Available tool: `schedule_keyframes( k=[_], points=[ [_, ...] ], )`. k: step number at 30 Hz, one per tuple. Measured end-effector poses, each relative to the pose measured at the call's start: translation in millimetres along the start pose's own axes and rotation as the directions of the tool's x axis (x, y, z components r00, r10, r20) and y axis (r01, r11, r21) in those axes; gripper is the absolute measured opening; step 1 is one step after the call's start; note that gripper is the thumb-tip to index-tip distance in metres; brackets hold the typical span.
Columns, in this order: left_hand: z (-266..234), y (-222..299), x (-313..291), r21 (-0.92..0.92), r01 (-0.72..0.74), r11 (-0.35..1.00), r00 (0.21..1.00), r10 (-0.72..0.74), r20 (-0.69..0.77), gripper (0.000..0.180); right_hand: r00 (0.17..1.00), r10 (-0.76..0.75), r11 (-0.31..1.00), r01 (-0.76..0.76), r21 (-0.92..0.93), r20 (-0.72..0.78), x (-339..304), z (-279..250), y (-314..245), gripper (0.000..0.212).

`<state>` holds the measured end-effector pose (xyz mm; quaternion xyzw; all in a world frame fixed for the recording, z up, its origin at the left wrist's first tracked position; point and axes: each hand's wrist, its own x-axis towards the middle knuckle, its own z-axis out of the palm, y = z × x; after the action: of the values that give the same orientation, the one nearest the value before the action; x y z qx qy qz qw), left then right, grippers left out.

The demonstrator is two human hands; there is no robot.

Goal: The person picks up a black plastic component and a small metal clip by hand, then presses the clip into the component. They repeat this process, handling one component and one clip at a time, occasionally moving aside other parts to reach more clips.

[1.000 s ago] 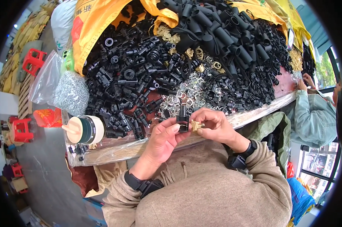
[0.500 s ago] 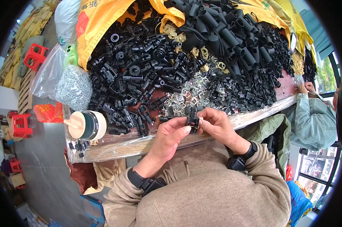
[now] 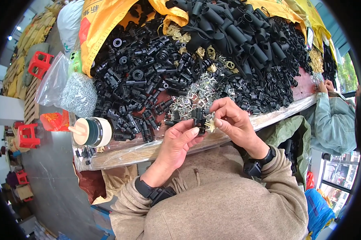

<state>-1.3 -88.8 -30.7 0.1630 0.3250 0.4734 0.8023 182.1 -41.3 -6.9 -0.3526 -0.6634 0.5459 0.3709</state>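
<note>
My left hand [image 3: 175, 145] pinches the black plastic housing [image 3: 198, 116], best kept steady; just right of it, I cannot tell whether my right hand [image 3: 237, 125] grips the beige piece [image 3: 210, 126].

Printed in large dark characters near the top edge, left of centre in the frame, on the orange sack [image 3: 108, 24]. Marked in yellow, too blurred to read, on the red plastic bag [image 3: 54, 120] at the left. Marked in teal, likewise illegible, low on the white bag [image 3: 70, 22] at upper left.
</note>
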Motion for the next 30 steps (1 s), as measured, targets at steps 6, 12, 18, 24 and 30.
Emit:
schedule_keyframes(
  k=[6, 12, 18, 24, 30],
  points=[
    [10, -11, 14, -0.020, 0.032, 0.999, 0.999, -0.033, -0.031, 0.028, 0.981, -0.175, 0.966, 0.187, -0.176, 0.078, 3, -15, 6, 0.017],
    [5, -16, 19, -0.021, 0.061, 0.998, 0.998, -0.062, -0.017, 0.028, 0.983, -0.154, 0.960, 0.174, -0.219, 0.104, 10, -16, 8, 0.017],
    [3, -10, 19, -0.041, 0.092, 0.995, 0.994, -0.089, 0.060, 0.024, 0.985, -0.173, 0.950, 0.170, -0.262, 0.011, 11, 1, 11, 0.017],
    [-7, -2, 20, -0.009, 0.111, 0.994, 0.993, -0.111, 0.046, 0.021, 0.984, -0.147, 0.935, 0.106, -0.337, -0.098, 1, -11, 12, 0.015],
    [-9, -2, 20, -0.019, 0.080, 0.997, 0.996, -0.079, 0.042, 0.022, 0.964, -0.223, 0.468, -0.023, -0.884, -0.143, -18, -66, 33, 0.017]
  ],
)
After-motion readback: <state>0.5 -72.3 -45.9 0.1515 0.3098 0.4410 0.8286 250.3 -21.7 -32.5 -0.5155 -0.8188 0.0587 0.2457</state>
